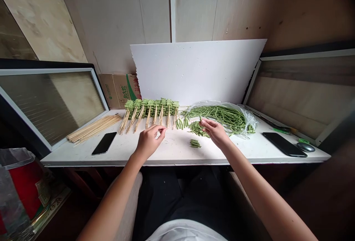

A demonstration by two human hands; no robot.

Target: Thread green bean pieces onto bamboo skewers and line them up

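My left hand (149, 139) pinches a thin bamboo skewer (170, 127) that points to the right. Several short green bean pieces (182, 123) are threaded crosswise on its far end. Between thumb and fingers of my right hand (215, 133) is another cut bean piece (200, 118), held apart from the skewer. Below and behind that hand lies a heap of cut bean pieces (197, 128), with a smaller bunch of pieces (195, 143) nearer the table's front edge. Finished-looking bean skewers (155, 105) are stacked in a row behind my left hand, sticks toward me.
Loose bamboo skewers (94, 128) lie at left beside a black phone (104, 143). Long uncut beans (222, 115) fill a clear plastic bag (248, 121). At right are another phone (284, 144) and a computer mouse (305, 146). A white foam board (196, 71) stands behind.
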